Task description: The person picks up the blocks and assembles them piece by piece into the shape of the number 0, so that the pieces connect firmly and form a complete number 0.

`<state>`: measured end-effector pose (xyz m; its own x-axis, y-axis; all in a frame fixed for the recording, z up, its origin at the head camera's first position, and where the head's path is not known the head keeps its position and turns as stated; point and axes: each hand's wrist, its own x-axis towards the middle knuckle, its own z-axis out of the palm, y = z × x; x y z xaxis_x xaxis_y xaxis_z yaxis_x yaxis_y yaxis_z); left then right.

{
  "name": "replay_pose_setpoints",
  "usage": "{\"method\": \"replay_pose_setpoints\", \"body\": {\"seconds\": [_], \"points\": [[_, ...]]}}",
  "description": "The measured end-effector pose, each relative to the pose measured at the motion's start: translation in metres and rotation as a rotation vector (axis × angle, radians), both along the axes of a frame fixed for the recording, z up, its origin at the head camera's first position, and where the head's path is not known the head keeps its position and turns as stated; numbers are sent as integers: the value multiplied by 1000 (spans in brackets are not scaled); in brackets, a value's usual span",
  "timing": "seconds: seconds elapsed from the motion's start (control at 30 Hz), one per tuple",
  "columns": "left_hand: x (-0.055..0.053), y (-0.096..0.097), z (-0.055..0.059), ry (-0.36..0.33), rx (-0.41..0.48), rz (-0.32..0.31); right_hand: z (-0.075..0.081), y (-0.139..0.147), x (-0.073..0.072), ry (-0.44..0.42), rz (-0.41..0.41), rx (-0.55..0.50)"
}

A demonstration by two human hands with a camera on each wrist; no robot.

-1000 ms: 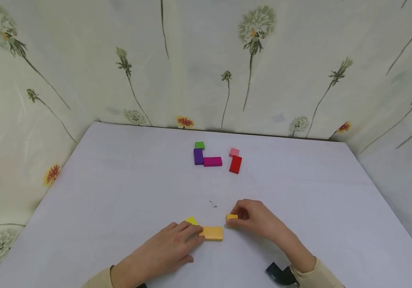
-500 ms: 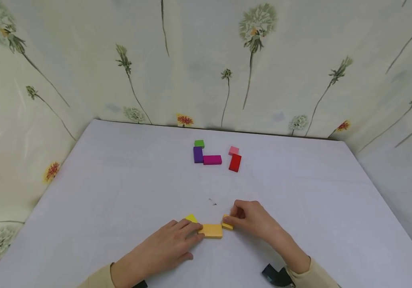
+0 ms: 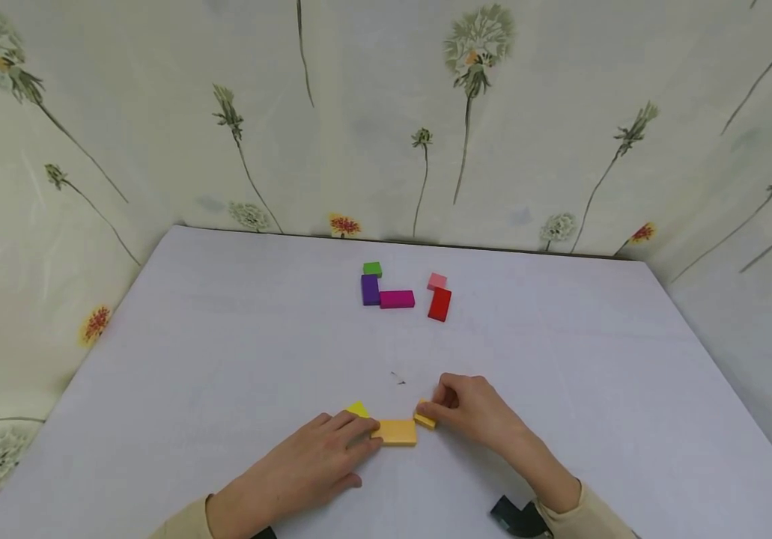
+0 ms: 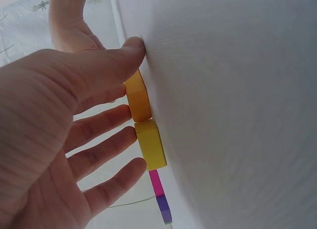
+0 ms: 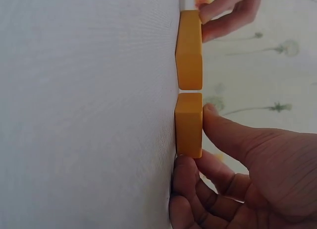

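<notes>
In the head view my left hand [image 3: 311, 464] lies over the near blocks. Its fairly straight fingers rest on an orange block [image 3: 397, 433] and a yellow block [image 3: 359, 409], which it partly covers. The left wrist view has the yellow block [image 4: 151, 145] right beside the orange one [image 4: 138, 96]. With thumb and fingers, my right hand [image 3: 476, 412] pinches a second orange block [image 3: 425, 422] at the first one's right end. This second block [image 5: 189, 125] sits on the table, and a narrow gap parts the two in the right wrist view.
Farther back on the white table [image 3: 224, 337] are a green block [image 3: 372, 269], a purple block [image 3: 370, 290] and a magenta block [image 3: 397, 299]. To their right lie a pink block [image 3: 436, 281] and a red block [image 3: 439, 305]. A flowered cloth [image 3: 372, 112] hangs behind.
My right hand has brought the second orange block left and nearer to me, down beside the first one, and turned it slightly. The left hand has stayed in place.
</notes>
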<state>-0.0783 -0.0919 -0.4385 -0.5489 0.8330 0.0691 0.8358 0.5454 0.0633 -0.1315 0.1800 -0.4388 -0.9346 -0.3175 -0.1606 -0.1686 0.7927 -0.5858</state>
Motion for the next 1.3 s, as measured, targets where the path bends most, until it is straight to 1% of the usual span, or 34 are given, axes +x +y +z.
{"method": "replay_pose_setpoints", "body": {"seconds": [0.2, 0.47, 0.53, 0.6, 0.77, 0.97, 1.07, 1.13, 1.3], "points": [[-2, 0, 1, -20, 2, 0, 0, 0, -1, -12, 8, 2], [-3, 0, 0, -9, 5, -3, 2, 2, -3, -16, 16, -7], [-3, 0, 1, -9, -1, -2, 3, 3, -4, -25, 7, 0], [-4, 0, 1, -11, -7, -1, 3, 6, -8, -34, -21, 12], [-4, 1, 1, -29, -29, 3, 5, 18, -21, -18, -107, 6], [-4, 3, 1, -89, -40, 8, 7, 34, -38, -8, -117, -44], [-4, 2, 1, -88, -29, -1, 6, 38, -47, -2, -125, -54], [-4, 1, 0, -76, -18, -8, 7, 40, -53, 5, -125, -57], [-3, 0, 0, -46, -1, -13, 7, 42, -78, 47, -156, -36]]}}
